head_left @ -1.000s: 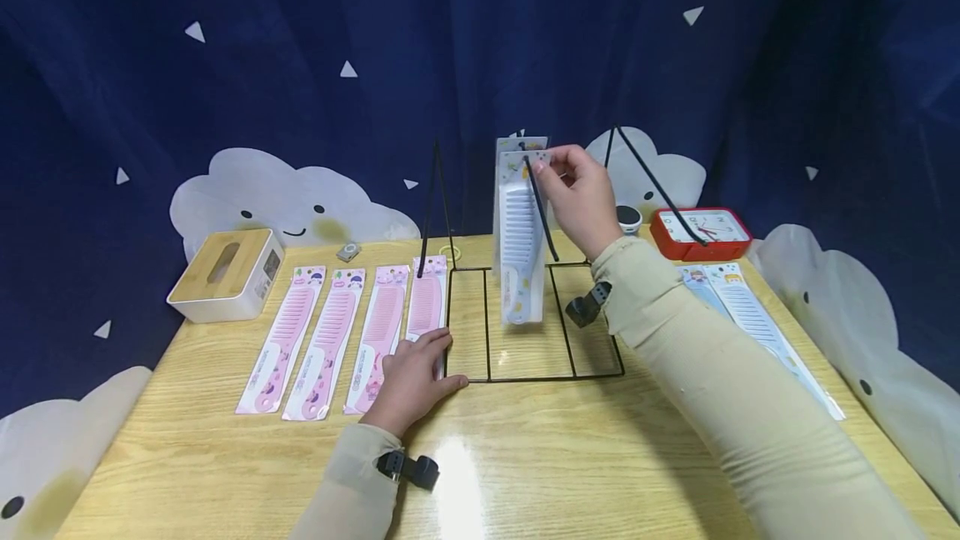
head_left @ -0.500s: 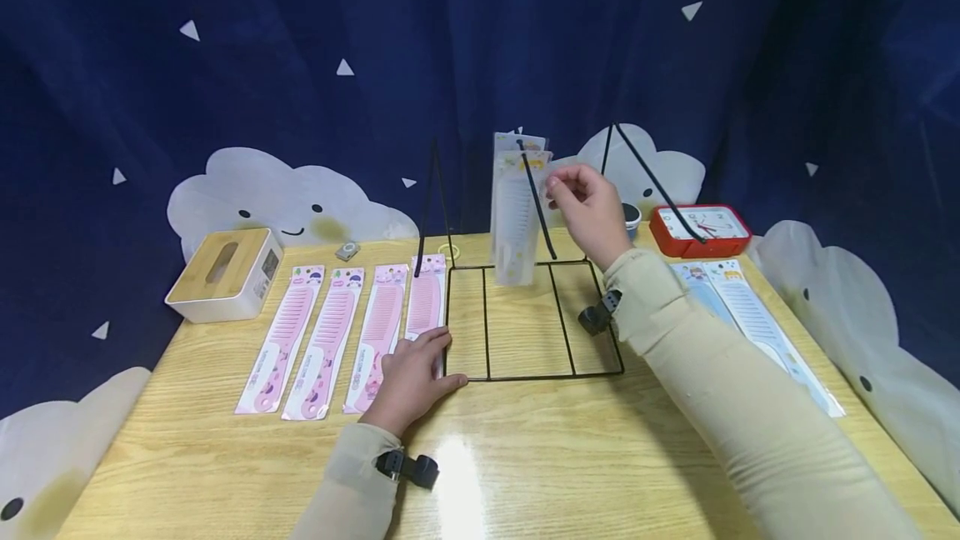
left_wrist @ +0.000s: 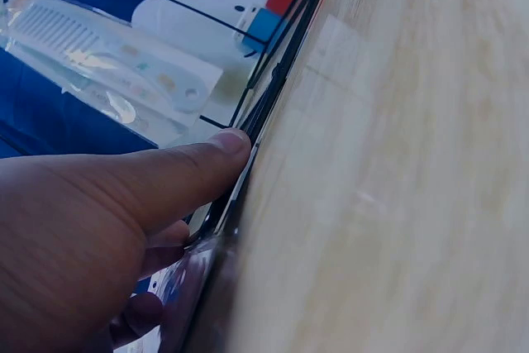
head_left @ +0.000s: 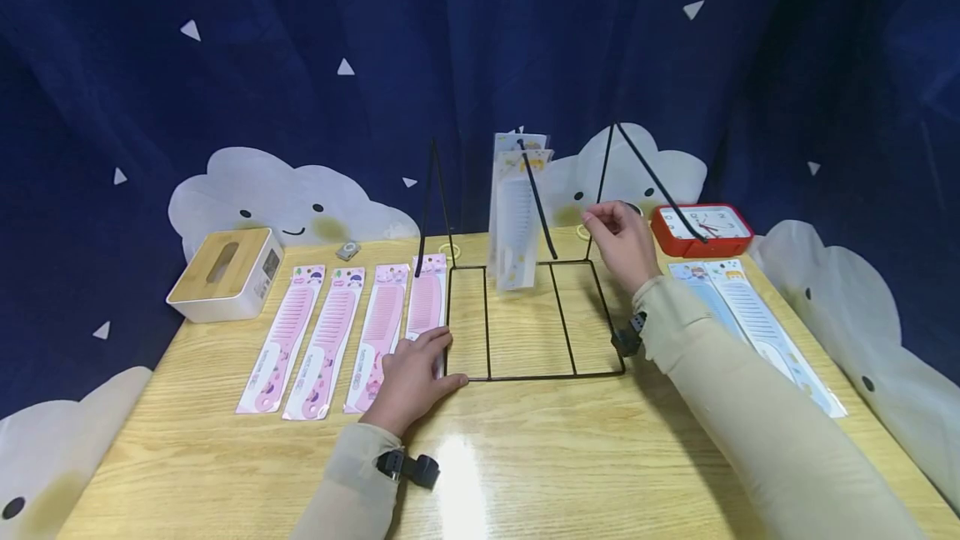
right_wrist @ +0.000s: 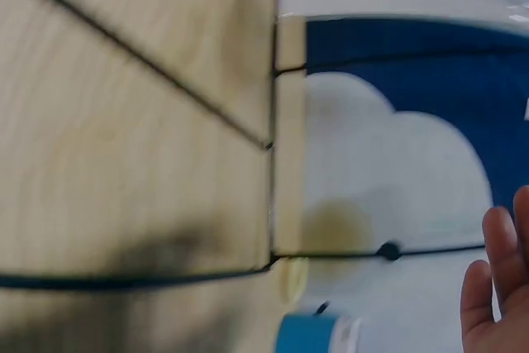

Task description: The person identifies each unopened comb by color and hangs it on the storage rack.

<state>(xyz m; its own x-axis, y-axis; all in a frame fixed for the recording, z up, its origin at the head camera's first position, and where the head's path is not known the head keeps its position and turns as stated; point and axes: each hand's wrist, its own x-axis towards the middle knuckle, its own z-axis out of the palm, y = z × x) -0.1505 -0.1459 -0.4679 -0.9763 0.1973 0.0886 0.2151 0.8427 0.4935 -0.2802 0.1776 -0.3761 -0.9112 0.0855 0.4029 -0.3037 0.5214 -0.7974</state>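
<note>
Two packaged white combs (head_left: pixel 516 219) hang from the middle hook of a black wire rack (head_left: pixel 525 375) on the wooden table. My right hand (head_left: pixel 615 233) hovers to the right of them, apart from the packets, with its fingers loosely curled and nothing in them. My left hand (head_left: pixel 420 367) lies flat at the rack's front left corner, over the lower end of the nearest pink comb packet (head_left: pixel 424 300). In the left wrist view the thumb (left_wrist: pixel 173 175) lies along the rack's wire, and the hanging combs (left_wrist: pixel 107 64) show behind it. The right wrist view shows only fingertips (right_wrist: pixel 496 287) and the rack's wires (right_wrist: pixel 273 121).
Several pink comb packets (head_left: pixel 330 340) lie in a row left of the rack. Blue and white comb packets (head_left: pixel 750 315) lie at the right. A red clock (head_left: pixel 701 232) stands at the back right, a wood-topped tissue box (head_left: pixel 225 273) at the back left. Dark blue curtain behind.
My right hand has let go of the front white comb packet on the middle hook and moved right and down. The packet now hangs free. My left hand has not moved.
</note>
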